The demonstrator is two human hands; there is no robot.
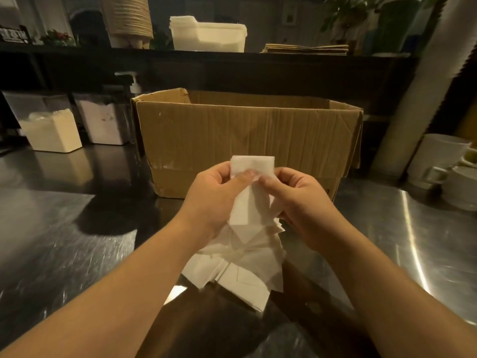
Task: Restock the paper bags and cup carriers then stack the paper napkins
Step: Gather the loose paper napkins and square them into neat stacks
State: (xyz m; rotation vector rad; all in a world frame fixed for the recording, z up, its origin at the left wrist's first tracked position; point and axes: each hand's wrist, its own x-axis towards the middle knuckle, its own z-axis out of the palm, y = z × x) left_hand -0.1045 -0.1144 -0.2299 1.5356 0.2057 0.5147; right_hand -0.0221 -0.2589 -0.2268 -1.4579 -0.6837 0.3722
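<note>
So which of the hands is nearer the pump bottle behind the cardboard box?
Left. The left hand grips the napkins on the pump bottle's side of the scene; the right hand holds them farther right.

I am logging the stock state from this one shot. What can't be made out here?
- Head view: inside of the cardboard box, hidden by its near wall.
- Napkin count: the left hand and right hand cover part of the held napkins; the loose napkin pile overlaps itself.
- Contents of the white tub on the shelf: opaque.
- Sign at top left: dark, too small to read.
</note>
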